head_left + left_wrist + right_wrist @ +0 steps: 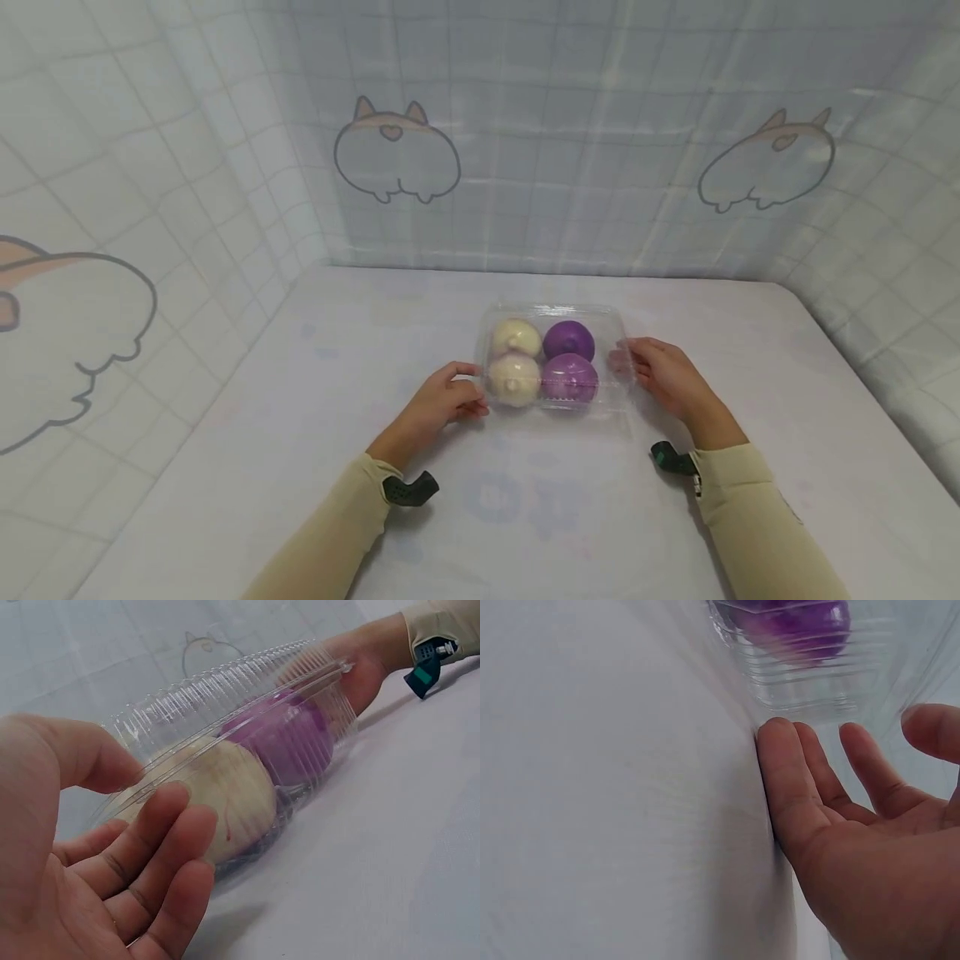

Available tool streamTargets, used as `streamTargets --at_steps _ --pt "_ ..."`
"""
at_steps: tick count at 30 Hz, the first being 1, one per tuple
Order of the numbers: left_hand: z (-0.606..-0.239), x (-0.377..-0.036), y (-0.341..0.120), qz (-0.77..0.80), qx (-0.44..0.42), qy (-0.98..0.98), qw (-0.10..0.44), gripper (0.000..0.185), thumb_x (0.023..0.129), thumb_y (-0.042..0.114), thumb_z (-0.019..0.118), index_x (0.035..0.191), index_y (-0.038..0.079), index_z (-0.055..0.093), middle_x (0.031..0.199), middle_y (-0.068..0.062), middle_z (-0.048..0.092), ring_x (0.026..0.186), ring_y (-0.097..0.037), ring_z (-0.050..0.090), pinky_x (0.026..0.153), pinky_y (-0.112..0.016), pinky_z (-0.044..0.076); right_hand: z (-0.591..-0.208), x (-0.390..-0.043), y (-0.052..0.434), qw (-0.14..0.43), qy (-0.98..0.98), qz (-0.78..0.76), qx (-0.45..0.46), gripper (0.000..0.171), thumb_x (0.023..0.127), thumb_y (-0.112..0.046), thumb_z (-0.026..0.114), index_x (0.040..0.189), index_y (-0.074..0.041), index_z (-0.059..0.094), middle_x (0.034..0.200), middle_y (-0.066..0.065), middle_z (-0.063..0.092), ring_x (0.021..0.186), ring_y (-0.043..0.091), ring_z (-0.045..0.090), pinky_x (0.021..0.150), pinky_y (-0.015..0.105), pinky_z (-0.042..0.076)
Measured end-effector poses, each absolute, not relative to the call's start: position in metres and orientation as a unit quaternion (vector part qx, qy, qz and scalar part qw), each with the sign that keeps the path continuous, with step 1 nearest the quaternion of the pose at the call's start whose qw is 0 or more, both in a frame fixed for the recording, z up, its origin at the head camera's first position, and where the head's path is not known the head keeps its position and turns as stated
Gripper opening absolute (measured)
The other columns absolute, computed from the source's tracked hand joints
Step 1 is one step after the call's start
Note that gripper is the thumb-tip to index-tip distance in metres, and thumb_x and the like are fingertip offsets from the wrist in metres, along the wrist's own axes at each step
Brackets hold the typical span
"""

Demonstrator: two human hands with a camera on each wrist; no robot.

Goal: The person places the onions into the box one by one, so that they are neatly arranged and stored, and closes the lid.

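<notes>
A clear plastic clamshell box (556, 314) rests on the white-covered table. Inside lie two cream-white onion-shaped pieces (514, 379) and two purple onion-shaped pieces (569, 379), each with a small nub. At the box's left side, my left hand (444, 398) has its thumb over the rim and curled fingers below, pinching the edge near a corner. My right hand (663, 371) is by the right side, fingers loosely extended and thumb apart. In the right wrist view, the fingertips (778, 735) are close to the ridged box wall; contact is hard to tell.
The white cloth (495, 517) carries faint printed marks. Grid-patterned curtains (555, 183) with cartoon corgi prints hang at the back and both sides. A dark green device (408, 489) is strapped at the left wrist, and another dark green device (672, 459) at the right.
</notes>
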State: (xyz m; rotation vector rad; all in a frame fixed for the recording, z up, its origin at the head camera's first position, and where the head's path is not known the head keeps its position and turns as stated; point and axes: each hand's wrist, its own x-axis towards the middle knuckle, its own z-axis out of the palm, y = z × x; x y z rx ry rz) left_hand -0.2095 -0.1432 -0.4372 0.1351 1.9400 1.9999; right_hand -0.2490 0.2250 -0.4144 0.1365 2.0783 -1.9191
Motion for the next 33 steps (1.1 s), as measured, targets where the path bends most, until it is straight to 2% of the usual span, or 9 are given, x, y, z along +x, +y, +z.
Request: streamTargets --at_steps 5,12,16,19,21,27,30,33 --pt "-0.437 -0.208 -0.137 0.716 0.027 0.677 0.168 0.028 0.091 0.005 0.055 0.117 -0.003 0.048 0.085 -0.008 0.067 0.081 -0.022 0.068 0.077 -0.033 0.056 -0.416 -0.246 0.226 0.15 0.73 -0.665 0.046 0.058 0.108 -0.038 0.042 0.148 0.004 0.038 0.14 0.013 0.047 0.113 0.01 0.054 0.09 0.015 0.048" --pt "-0.431 -0.205 -0.133 0.715 -0.004 0.681 0.159 0.026 0.089 0.003 0.055 0.113 -0.001 0.049 0.083 -0.009 0.063 0.078 -0.022 0.066 0.073 -0.032 0.054 -0.417 -0.243 0.225 0.155 0.724 -0.672 0.027 0.064 0.108 -0.04 0.041 0.15 0.007 0.034 0.15 0.019 0.043 0.124 0.013 0.054 0.096 0.017 0.046" --pt "-0.432 -0.205 -0.132 0.721 -0.007 0.675 0.158 0.023 0.089 0.001 0.054 0.111 -0.002 0.048 0.08 -0.008 0.063 0.074 -0.019 0.066 0.071 -0.03 0.053 -0.416 -0.24 0.226 0.156 0.718 -0.678 0.027 0.061 0.108 -0.037 0.042 0.147 0.009 0.036 0.139 0.013 0.054 0.115 0.009 0.057 0.091 0.017 0.048" --pt "-0.434 -0.205 -0.131 0.724 -0.007 0.672 0.153 0.023 0.088 0.0 0.054 0.11 -0.002 0.048 0.078 -0.007 0.063 0.072 -0.018 0.066 0.069 -0.029 0.053 -0.415 -0.238 0.228 0.158 0.719 -0.676 0.025 0.061 0.108 -0.037 0.044 0.146 0.01 0.037 0.134 0.011 0.055 0.109 0.008 0.055 0.086 0.017 0.048" --pt "-0.433 -0.204 -0.13 0.726 -0.009 0.671 0.152 0.023 0.087 -0.001 0.054 0.11 -0.001 0.048 0.076 -0.007 0.064 0.071 -0.018 0.066 0.069 -0.03 0.053 -0.415 -0.236 0.228 0.165 0.729 -0.664 0.026 0.063 0.108 -0.039 0.044 0.147 0.009 0.036 0.138 0.015 0.05 0.113 0.01 0.054 0.087 0.017 0.048" --pt "-0.435 -0.204 -0.13 0.731 -0.012 0.665 0.152 0.022 0.087 -0.002 0.055 0.108 0.0 0.047 0.075 -0.007 0.065 0.07 -0.018 0.066 0.069 -0.03 0.053 -0.414 -0.229 0.229 0.183 0.746 -0.64 0.024 0.069 0.107 -0.047 0.038 0.147 0.009 0.034 0.143 0.023 0.044 0.116 0.019 0.056 0.091 0.028 0.053" --pt "-0.436 -0.204 -0.13 0.733 -0.009 0.664 0.148 0.022 0.087 -0.001 0.055 0.107 -0.001 0.047 0.075 -0.007 0.065 0.069 -0.018 0.066 0.069 -0.03 0.053 -0.413 -0.224 0.23 0.197 0.738 -0.645 0.016 0.066 0.108 -0.047 0.035 0.14 0.01 0.037 0.133 0.025 0.049 0.109 0.026 0.061 0.09 0.041 0.055" --pt "-0.437 -0.203 -0.131 0.738 -0.005 0.66 0.142 0.021 0.088 0.0 0.054 0.108 -0.001 0.047 0.075 -0.007 0.064 0.069 -0.017 0.065 0.069 -0.03 0.052 -0.413 -0.219 0.233 0.217 0.728 -0.65 -0.009 0.053 0.11 -0.038 0.032 0.126 0.011 0.044 0.117 0.023 0.056 0.101 0.032 0.065 0.087 0.049 0.056"
